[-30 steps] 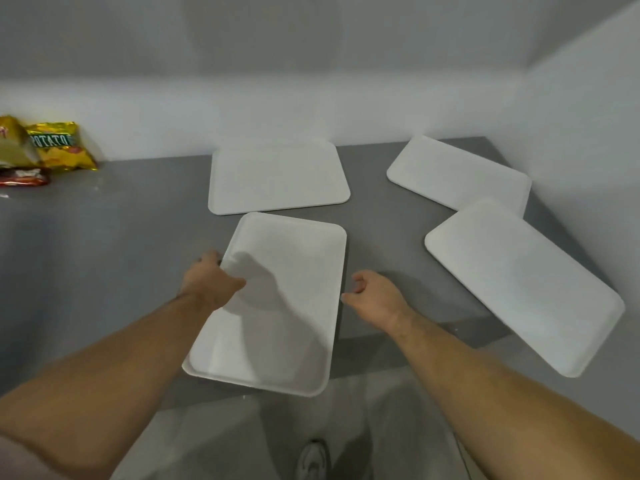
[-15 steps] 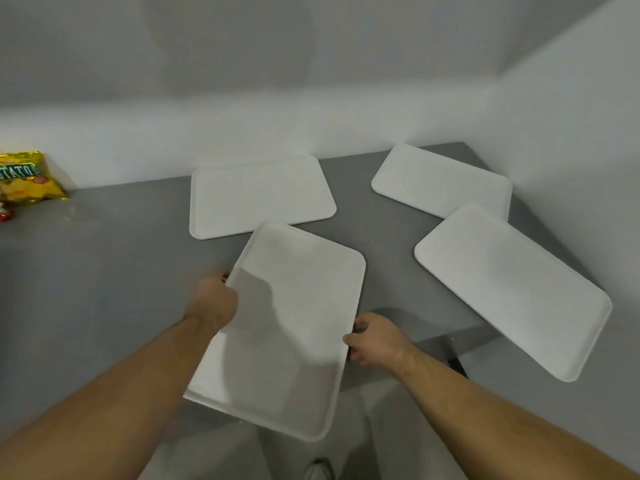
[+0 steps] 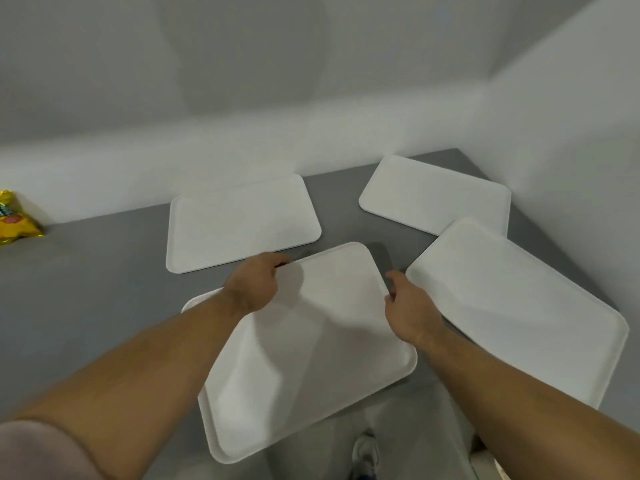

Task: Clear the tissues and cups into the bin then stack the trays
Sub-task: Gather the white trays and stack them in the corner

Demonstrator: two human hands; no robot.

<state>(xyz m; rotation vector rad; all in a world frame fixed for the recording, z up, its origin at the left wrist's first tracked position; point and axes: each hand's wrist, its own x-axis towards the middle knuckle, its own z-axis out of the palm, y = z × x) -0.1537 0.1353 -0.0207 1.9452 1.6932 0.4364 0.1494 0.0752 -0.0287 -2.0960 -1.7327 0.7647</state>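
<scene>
Trays: four white rectangular plastic trays with rounded corners and low raised rims sit on the grey tabletop (image 3: 104,289). No tissues, cups or bin in view, so I judge clearing done and stacking in hand.

Near tray (image 3: 311,358): tilted, near end overhanging the tabletop edge, far end toward the middle. Back-left tray (image 3: 242,223) lies flat by the wall; back-right tray (image 3: 433,195) sits in the corner; right tray (image 3: 512,306) lies at an angle, just beside the near tray and overlapping the back-right one's near edge.

Handling, my estimate: light, stiff, smooth, likely slippery on the flat. Rim is the sensible hold, on opposite long edges so it does not swing.

My left hand (image 3: 256,285): forearm crossing over the tray, fingers curled over the far-left rim; grip closed on the near tray. My right hand (image 3: 408,306): at the far-right rim, thumb up, fingers hooked at the edge; grip narrow, apparently on the same rim, though contact underneath is hidden.

Yellow crisp packet (image 3: 14,220) at far left, well apart.
</scene>
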